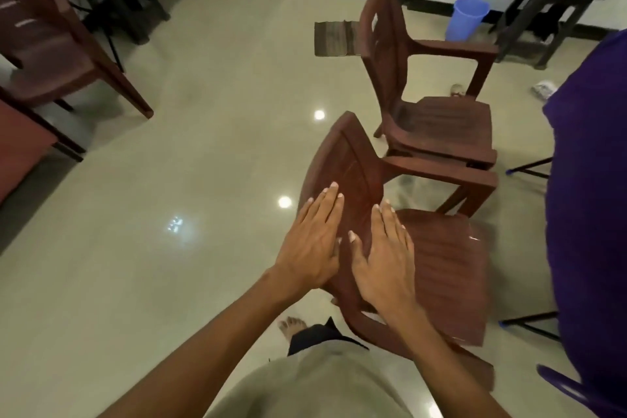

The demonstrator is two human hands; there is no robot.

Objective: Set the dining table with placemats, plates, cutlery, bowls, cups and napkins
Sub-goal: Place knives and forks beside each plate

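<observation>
Two brown plastic armchairs stand side by side, facing the dining table (590,159), which is draped in a purple cloth at the right edge. My left hand (310,244) and my right hand (385,261) are both stretched out over the backrest of the near chair (441,265), fingers straight, holding nothing. Whether the fingers touch the backrest cannot be told. The far chair (437,119) stands beyond it. No placemats, plates, cutlery, bowls, cups or napkins are in view on the cloth.
A blue plastic bin (466,19) stands by the far wall, next to a dark side table (556,0). A small brown mat (334,39) lies on the tiled floor (190,132). Another brown chair (51,54) is at the left. My bare foot (291,326) shows below.
</observation>
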